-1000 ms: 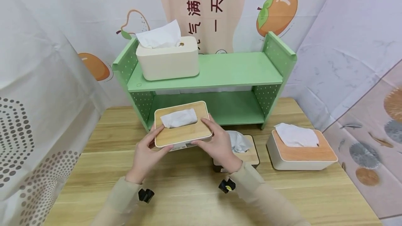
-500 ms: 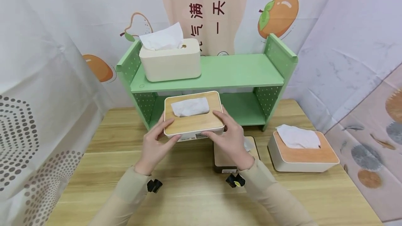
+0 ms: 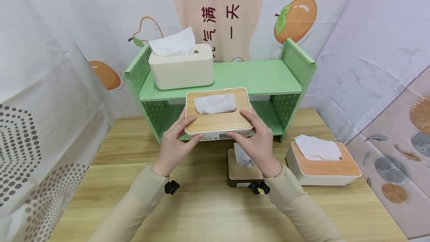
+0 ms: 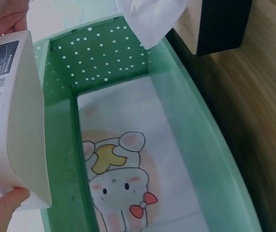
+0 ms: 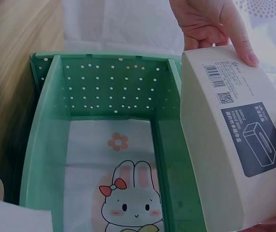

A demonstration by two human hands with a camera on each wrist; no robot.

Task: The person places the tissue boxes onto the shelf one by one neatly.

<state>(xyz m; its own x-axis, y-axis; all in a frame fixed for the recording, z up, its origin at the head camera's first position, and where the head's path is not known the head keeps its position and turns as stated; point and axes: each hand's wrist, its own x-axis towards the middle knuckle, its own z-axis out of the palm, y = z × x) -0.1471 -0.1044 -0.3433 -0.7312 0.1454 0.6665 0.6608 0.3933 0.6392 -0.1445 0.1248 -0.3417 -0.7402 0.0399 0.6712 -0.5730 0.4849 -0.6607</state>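
Note:
Between both hands, in the head view, is a tissue box (image 3: 218,122) with a light wooden lid and white sides, a tissue poking from its slot. My left hand (image 3: 176,143) grips its left end, thumb on the front side. The right hand (image 3: 256,137) grips the right end the same way. The box is held off the table, in front of the green shelf (image 3: 258,77). Both wrist views show the box's label side, with the white tissue box (image 4: 26,125) at left in the left wrist view and the labelled box (image 5: 225,130) at right in the other.
A cream tissue box (image 3: 183,70) stands on the upper shelf at left. A dark-sided tissue box (image 3: 240,173) sits on the table below my right hand, partly hidden. Farther right stands a white tissue box with an orange-brown lid (image 3: 327,167). Curtains hang behind and beside the table.
Both hands have carried the held tissue box up and to the right, toward the upper shelf's front edge. The boxes on the table and shelf have stayed in place.

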